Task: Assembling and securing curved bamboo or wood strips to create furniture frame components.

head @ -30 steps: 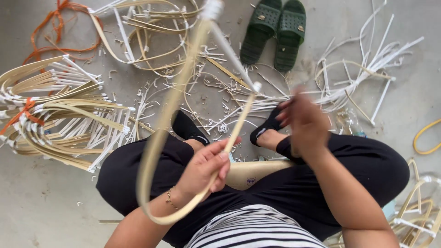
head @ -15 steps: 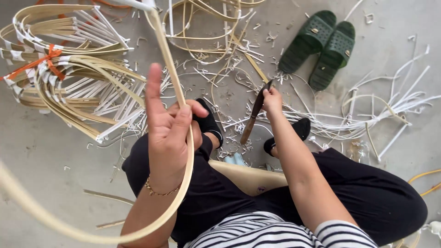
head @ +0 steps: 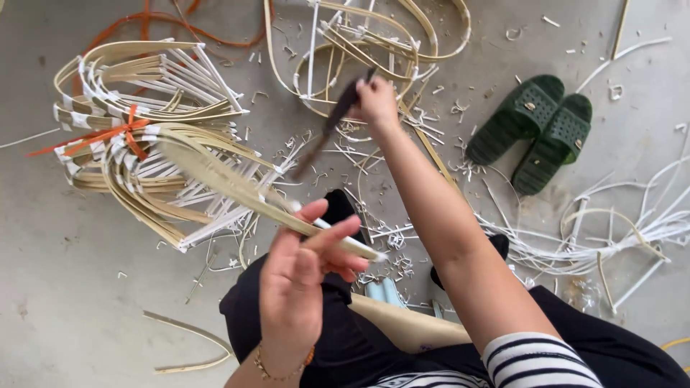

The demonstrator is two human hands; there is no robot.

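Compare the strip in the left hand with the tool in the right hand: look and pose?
The bamboo strip is pale yellow, flat and long; the tool is dark, short and narrow. The strip is pinched by the left hand close to the body, running up-left; the tool is held by the right hand at full arm's reach over the floor scraps. Both are motion-blurred and held clear of the floor.

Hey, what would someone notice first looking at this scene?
Probably the left hand in the foreground, gripping a pale bent cane strip, and the right hand stretched out holding a dark tool. Next, the bundle of bent strips tied with orange cord at left, and green slippers at right.
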